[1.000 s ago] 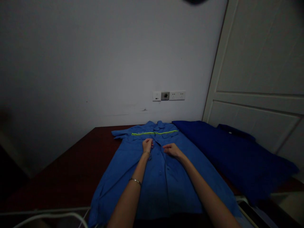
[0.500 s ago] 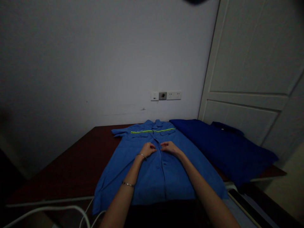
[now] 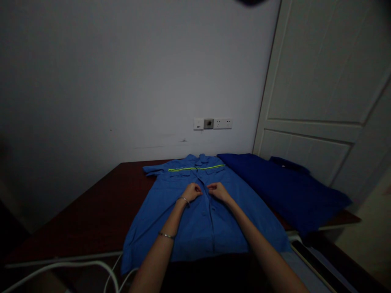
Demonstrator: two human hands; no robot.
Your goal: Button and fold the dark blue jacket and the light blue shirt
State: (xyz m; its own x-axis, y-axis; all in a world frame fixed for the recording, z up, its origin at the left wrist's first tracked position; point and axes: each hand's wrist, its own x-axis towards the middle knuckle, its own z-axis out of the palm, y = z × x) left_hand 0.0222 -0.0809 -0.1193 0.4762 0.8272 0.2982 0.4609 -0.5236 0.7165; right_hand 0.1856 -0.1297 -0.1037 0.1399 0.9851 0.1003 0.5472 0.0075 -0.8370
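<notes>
A blue short-sleeved shirt with a yellow-green stripe across the chest lies spread out, its collar toward the wall. My left hand, below a wrist with a bangle, is closed at the left side of the front opening. Just across the opening, my right hand is closed with thumb and fingers together on the right side. Both hands rest at the middle of the shirt, a small gap between them. The cloth between the fingertips is too small and dark to make out.
A darker blue garment lies at the right on the dark red table. Wall sockets are behind. A white cable curves at the lower left. A panelled door stands at the right.
The view has shifted slightly. Both hands stay near the front opening; the right fingers look a little more closed.
</notes>
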